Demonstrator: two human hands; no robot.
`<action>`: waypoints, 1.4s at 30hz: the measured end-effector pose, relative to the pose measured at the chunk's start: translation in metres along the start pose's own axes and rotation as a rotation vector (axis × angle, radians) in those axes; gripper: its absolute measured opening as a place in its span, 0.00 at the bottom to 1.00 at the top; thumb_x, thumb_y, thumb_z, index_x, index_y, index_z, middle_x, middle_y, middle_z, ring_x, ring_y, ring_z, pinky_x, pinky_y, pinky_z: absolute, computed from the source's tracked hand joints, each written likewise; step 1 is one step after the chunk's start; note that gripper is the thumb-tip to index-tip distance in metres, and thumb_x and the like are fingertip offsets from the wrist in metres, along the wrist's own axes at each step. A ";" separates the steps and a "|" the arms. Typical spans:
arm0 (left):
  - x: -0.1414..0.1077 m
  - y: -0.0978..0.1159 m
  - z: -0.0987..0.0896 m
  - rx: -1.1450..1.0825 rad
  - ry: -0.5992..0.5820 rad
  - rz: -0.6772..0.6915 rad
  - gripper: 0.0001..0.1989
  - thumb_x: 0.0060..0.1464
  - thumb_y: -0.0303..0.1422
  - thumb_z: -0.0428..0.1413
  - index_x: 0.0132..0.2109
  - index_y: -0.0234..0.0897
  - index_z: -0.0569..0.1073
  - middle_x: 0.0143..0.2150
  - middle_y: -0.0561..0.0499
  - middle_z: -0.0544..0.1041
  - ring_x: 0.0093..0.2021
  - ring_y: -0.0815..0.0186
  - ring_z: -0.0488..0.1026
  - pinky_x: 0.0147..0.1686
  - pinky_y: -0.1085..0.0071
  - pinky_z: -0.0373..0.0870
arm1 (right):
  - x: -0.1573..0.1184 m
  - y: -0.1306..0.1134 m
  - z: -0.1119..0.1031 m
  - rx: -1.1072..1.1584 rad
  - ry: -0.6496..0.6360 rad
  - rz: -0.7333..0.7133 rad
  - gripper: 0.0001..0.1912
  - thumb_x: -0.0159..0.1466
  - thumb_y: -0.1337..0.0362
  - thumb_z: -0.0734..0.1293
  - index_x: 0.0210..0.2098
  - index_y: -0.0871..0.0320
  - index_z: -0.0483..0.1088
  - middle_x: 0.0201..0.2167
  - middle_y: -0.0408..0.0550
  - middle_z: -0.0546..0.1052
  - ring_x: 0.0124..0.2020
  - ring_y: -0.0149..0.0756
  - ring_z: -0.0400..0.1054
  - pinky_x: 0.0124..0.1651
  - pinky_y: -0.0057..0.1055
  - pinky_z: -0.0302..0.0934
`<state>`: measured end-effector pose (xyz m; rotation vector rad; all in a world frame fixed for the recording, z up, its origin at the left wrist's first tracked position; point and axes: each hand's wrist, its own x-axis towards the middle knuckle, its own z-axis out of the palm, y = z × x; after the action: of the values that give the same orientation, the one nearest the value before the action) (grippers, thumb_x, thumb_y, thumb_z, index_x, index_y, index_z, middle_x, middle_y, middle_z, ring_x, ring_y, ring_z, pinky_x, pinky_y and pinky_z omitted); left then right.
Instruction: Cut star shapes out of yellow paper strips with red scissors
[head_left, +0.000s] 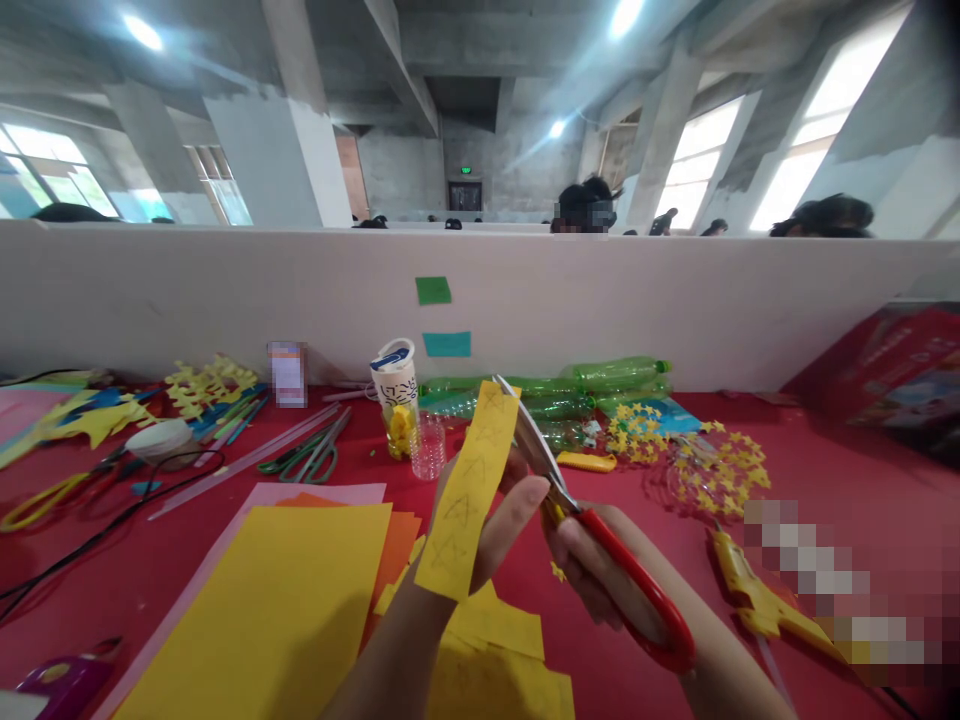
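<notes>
A strip of yellow paper (470, 490) with several stars drawn on it in pencil is held up by my left hand (504, 530), whose thumb points toward the scissors. My right hand (600, 560) grips red-handled scissors (637, 590). Their blades meet the strip's upper right edge; whether they are cutting into it I cannot tell. Below my hands lie cut yellow paper pieces (502, 650) and one tiny yellow star (557, 571). A stack of yellow sheets (300, 590), with orange and pink ones under it, is on the left.
Green plastic bottles (622, 376), a cup (396, 395) and a clear plastic cup piece (427, 447) stand at the back. Yellow star decorations (720, 470) and a yellow glue gun (765, 600) lie right. Green-handled scissors (311, 455) are left. A white partition (225, 300) rises behind.
</notes>
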<state>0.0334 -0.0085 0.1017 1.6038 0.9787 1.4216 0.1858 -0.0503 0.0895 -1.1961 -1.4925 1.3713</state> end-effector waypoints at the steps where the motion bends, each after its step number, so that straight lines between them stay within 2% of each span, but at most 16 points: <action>1: -0.001 0.000 0.000 0.007 0.021 0.005 0.15 0.51 0.47 0.55 0.24 0.42 0.69 0.24 0.50 0.69 0.33 0.59 0.69 0.36 0.62 0.68 | 0.000 0.000 0.001 -0.018 -0.001 0.004 0.28 0.59 0.36 0.59 0.24 0.55 0.57 0.11 0.32 0.57 0.11 0.22 0.47 0.14 0.22 0.42; 3: -0.003 -0.002 -0.001 0.016 0.073 0.003 0.19 0.55 0.49 0.51 0.24 0.42 0.69 0.25 0.48 0.70 0.36 0.58 0.70 0.39 0.61 0.68 | -0.001 0.001 0.002 -0.065 -0.004 0.021 0.26 0.61 0.38 0.59 0.24 0.55 0.56 0.12 0.33 0.58 0.12 0.23 0.49 0.15 0.22 0.42; 5: -0.002 -0.005 -0.003 0.003 0.144 -0.041 0.22 0.58 0.49 0.47 0.23 0.41 0.68 0.24 0.48 0.70 0.35 0.59 0.70 0.39 0.62 0.69 | 0.000 0.002 0.003 -0.113 -0.015 0.042 0.24 0.62 0.42 0.60 0.24 0.55 0.56 0.13 0.34 0.59 0.12 0.23 0.51 0.15 0.22 0.42; 9: 0.003 -0.010 -0.007 -0.049 0.296 -0.079 0.21 0.56 0.47 0.52 0.21 0.40 0.67 0.22 0.51 0.70 0.29 0.64 0.69 0.38 0.66 0.69 | 0.001 0.004 0.004 -0.159 -0.055 0.024 0.22 0.63 0.47 0.62 0.23 0.55 0.55 0.14 0.34 0.59 0.13 0.23 0.52 0.17 0.23 0.44; 12: 0.009 -0.013 -0.011 -0.076 0.316 -0.070 0.17 0.53 0.43 0.56 0.21 0.39 0.69 0.21 0.52 0.70 0.28 0.65 0.70 0.37 0.68 0.69 | 0.003 0.005 0.004 -0.169 -0.074 0.017 0.21 0.64 0.49 0.61 0.24 0.55 0.54 0.15 0.34 0.58 0.14 0.23 0.52 0.18 0.23 0.44; 17: 0.015 -0.018 -0.015 -0.221 0.362 -0.099 0.15 0.52 0.40 0.56 0.22 0.37 0.71 0.24 0.50 0.73 0.31 0.64 0.71 0.35 0.69 0.69 | 0.003 0.008 0.002 -0.161 -0.083 0.034 0.21 0.65 0.48 0.61 0.24 0.56 0.55 0.15 0.33 0.58 0.14 0.22 0.52 0.19 0.24 0.44; 22: 0.017 -0.016 -0.021 -0.379 0.318 -0.082 0.14 0.53 0.36 0.58 0.21 0.35 0.71 0.26 0.51 0.72 0.32 0.66 0.70 0.35 0.70 0.67 | 0.004 0.010 0.001 -0.164 -0.087 0.026 0.23 0.64 0.45 0.61 0.24 0.55 0.54 0.14 0.33 0.58 0.14 0.23 0.52 0.19 0.24 0.43; 27: 0.021 -0.012 -0.025 -0.456 0.261 -0.044 0.12 0.54 0.32 0.57 0.24 0.35 0.72 0.24 0.53 0.70 0.27 0.70 0.66 0.31 0.72 0.65 | 0.006 0.013 0.001 -0.182 -0.095 0.030 0.24 0.64 0.43 0.60 0.24 0.56 0.55 0.15 0.33 0.59 0.14 0.22 0.52 0.18 0.24 0.43; 37: 0.021 -0.016 -0.032 -0.404 0.225 -0.031 0.15 0.55 0.29 0.55 0.20 0.35 0.70 0.21 0.53 0.68 0.27 0.69 0.64 0.31 0.72 0.61 | 0.002 0.006 0.007 -0.170 -0.067 -0.058 0.27 0.62 0.38 0.58 0.25 0.56 0.55 0.17 0.35 0.60 0.16 0.24 0.52 0.19 0.24 0.44; 42: 0.021 -0.018 -0.037 -0.366 0.200 -0.048 0.15 0.55 0.30 0.55 0.20 0.35 0.71 0.21 0.53 0.67 0.26 0.69 0.63 0.30 0.72 0.61 | 0.002 0.003 0.003 -0.241 -0.137 -0.095 0.27 0.63 0.39 0.57 0.24 0.56 0.56 0.17 0.36 0.60 0.17 0.25 0.54 0.21 0.25 0.46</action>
<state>-0.0021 0.0202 0.0974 1.1817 0.8035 1.6417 0.1829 -0.0492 0.0862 -1.1781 -1.8292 1.2574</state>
